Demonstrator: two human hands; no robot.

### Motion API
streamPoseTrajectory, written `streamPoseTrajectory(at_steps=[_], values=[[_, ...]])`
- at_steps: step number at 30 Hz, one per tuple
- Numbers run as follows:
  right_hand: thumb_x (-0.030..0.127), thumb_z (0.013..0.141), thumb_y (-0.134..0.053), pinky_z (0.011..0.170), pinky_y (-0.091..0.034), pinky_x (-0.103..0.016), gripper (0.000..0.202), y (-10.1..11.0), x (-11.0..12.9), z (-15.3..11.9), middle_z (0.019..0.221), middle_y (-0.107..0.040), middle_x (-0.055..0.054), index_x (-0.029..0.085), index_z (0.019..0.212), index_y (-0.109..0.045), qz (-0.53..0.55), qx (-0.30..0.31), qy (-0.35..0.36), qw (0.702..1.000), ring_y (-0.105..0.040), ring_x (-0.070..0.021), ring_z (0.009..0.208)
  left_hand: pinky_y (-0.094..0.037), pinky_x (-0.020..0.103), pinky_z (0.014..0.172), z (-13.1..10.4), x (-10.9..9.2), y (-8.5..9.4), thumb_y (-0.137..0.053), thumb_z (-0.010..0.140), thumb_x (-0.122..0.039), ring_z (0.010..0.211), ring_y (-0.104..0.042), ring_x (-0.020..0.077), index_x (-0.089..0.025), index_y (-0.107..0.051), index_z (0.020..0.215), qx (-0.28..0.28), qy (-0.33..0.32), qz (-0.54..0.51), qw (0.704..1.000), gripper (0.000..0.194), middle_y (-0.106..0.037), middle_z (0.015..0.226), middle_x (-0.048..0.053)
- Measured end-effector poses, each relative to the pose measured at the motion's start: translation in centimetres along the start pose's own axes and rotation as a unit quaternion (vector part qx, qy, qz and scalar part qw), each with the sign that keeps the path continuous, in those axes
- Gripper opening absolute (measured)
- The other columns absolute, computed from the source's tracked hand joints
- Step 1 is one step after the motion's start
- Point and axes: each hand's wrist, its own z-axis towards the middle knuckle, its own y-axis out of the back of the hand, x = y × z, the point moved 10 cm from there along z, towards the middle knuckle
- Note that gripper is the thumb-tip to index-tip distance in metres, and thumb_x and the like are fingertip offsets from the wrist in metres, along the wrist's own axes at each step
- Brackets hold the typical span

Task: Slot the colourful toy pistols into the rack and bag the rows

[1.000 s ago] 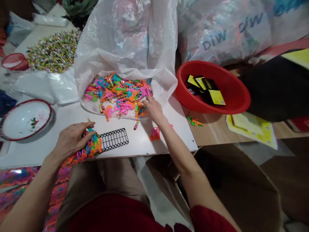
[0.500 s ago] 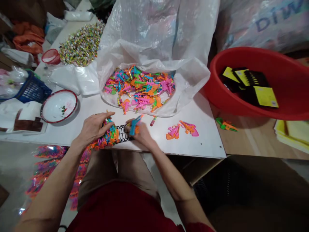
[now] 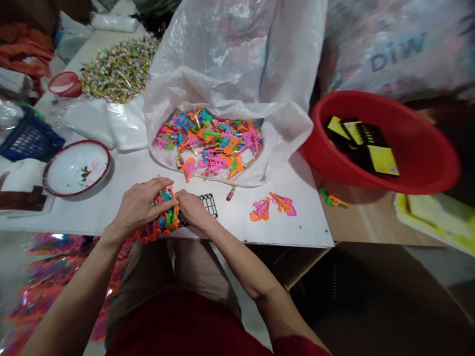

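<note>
My left hand (image 3: 143, 202) lies curved over a packed row of colourful plastic toys (image 3: 170, 217), its thumb and fingers around them. The row sits on a black plastic grid rack (image 3: 209, 203), whose bare end shows to the right. At the right end of the row, my right hand (image 3: 193, 207) is closed, fingertips pressed against the toys. A small plastic toy is in it, mostly hidden by the fingers. Two pink-and-orange toys (image 3: 272, 206) lie on the white table to the right.
A white sack (image 3: 274, 163) of loose toys lies open ahead. A red tub (image 3: 426, 163) with black and yellow cards stands right. At left are an enamel bowl (image 3: 76, 168), a blue basket (image 3: 33, 133) and a heap of small wrapped pieces (image 3: 118, 66). Bagged toys (image 3: 48, 277) hang or lie below.
My right hand has moved left with the blue-and-orange toy to the end of the row. My left hand stays over the row. The view has shifted slightly to the right.
</note>
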Motion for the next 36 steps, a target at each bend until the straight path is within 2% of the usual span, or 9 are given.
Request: streamPoseTrajectory(at_steps=[7,10,13,16,24,27,31,32,36], values=[[0.020,0.090,-0.057,0.075,-0.048,-0.023,0.013,1.8,-1.0,-0.3,0.096,-0.068,-0.004,0.019,0.099,-0.065,-0.006,0.033,0.036,0.999,-0.063,-0.0162,0.085,-0.048,0.037,0.078,-0.3,0.8,-0.4,-0.033,0.093,-0.065,0.088,-0.069,0.0263,-0.021,-0.061,0.125,-0.003,0.043,0.014,0.999,0.061,-0.073,0.099,0.008],[0.020,0.088,-0.059,0.078,-0.047,-0.025,0.016,7.2,-4.8,2.1,0.098,-0.069,-0.006,0.016,0.102,-0.067,-0.013,0.001,0.009,1.000,-0.062,-0.0176,0.088,-0.048,0.037,0.078,-0.3,0.6,-0.5,-0.032,0.093,-0.065,0.086,-0.068,0.0251,-0.021,-0.062,0.124,-0.007,0.035,0.019,0.999,0.062,-0.073,0.099,0.008],[0.009,0.093,-0.036,0.091,-0.041,-0.039,0.035,14.6,-10.0,5.8,0.124,-0.056,-0.022,0.005,0.122,-0.056,-0.076,-0.122,-0.091,0.985,-0.053,-0.0273,0.109,-0.049,0.037,0.079,-0.3,0.6,-0.6,-0.033,0.093,-0.065,0.085,-0.068,0.0248,-0.021,-0.062,0.123,0.000,0.040,0.028,0.999,0.061,-0.074,0.097,0.008],[0.006,0.091,-0.031,0.093,-0.038,-0.043,0.040,18.1,-12.5,8.5,0.127,-0.052,-0.023,0.006,0.122,-0.055,-0.193,-0.170,-0.147,0.955,-0.047,-0.0318,0.117,-0.049,0.037,0.079,-0.1,0.7,-0.6,-0.034,0.093,-0.063,0.087,-0.068,0.0242,-0.018,-0.062,0.122,0.010,0.042,0.022,0.999,0.060,-0.074,0.097,0.008],[0.021,0.090,-0.048,0.076,-0.043,-0.032,0.028,19.9,-13.9,3.9,0.100,-0.067,-0.015,0.011,0.111,-0.062,-0.154,-0.167,-0.073,0.971,-0.060,-0.0260,0.088,-0.047,0.037,0.089,0.6,2.3,0.0,-0.045,0.093,-0.056,0.103,-0.066,0.0238,-0.019,-0.057,0.127,0.053,0.037,-0.018,0.998,0.052,-0.069,0.117,0.008],[0.024,0.087,-0.053,0.070,-0.043,-0.026,0.023,18.1,-12.9,1.9,0.093,-0.069,-0.007,0.015,0.105,-0.066,-0.096,-0.022,0.006,0.995,-0.061,-0.0198,0.079,-0.047,0.039,0.091,0.5,2.4,0.1,-0.044,0.093,-0.056,0.103,-0.066,0.0241,-0.018,-0.057,0.127,0.062,0.023,-0.018,0.998,0.052,-0.070,0.115,0.009],[0.013,0.080,-0.058,0.068,-0.042,-0.023,0.023,13.6,-11.0,0.9,0.093,-0.070,-0.005,0.017,0.099,-0.071,-0.138,0.196,-0.015,0.971,-0.062,-0.0186,0.080,-0.045,0.043,0.093,0.4,1.8,0.7,-0.038,0.093,-0.062,0.108,-0.063,0.0272,-0.016,-0.059,0.121,0.022,-0.024,-0.001,0.999,0.058,-0.068,0.116,0.012],[0.011,0.080,-0.058,0.069,-0.042,-0.023,0.027,13.4,-10.5,1.2,0.097,-0.070,-0.006,0.017,0.103,-0.070,-0.152,0.189,-0.031,0.970,-0.063,-0.0193,0.084,-0.044,0.044,0.094,0.4,1.7,0.8,-0.036,0.093,-0.063,0.108,-0.062,0.0278,-0.016,-0.059,0.121,0.010,-0.038,0.003,0.999,0.059,-0.067,0.117,0.012],[0.017,0.092,-0.048,0.080,-0.043,-0.027,0.027,15.5,-8.5,0.0,0.110,-0.066,-0.014,0.013,0.115,-0.062,-0.199,-0.067,-0.112,0.971,-0.061,-0.0230,0.101,-0.046,0.040,0.091,0.4,1.5,0.3,-0.034,0.094,-0.061,0.103,-0.064,0.0264,-0.017,-0.054,0.128,0.015,-0.056,0.009,0.998,0.059,-0.066,0.120,0.011]])
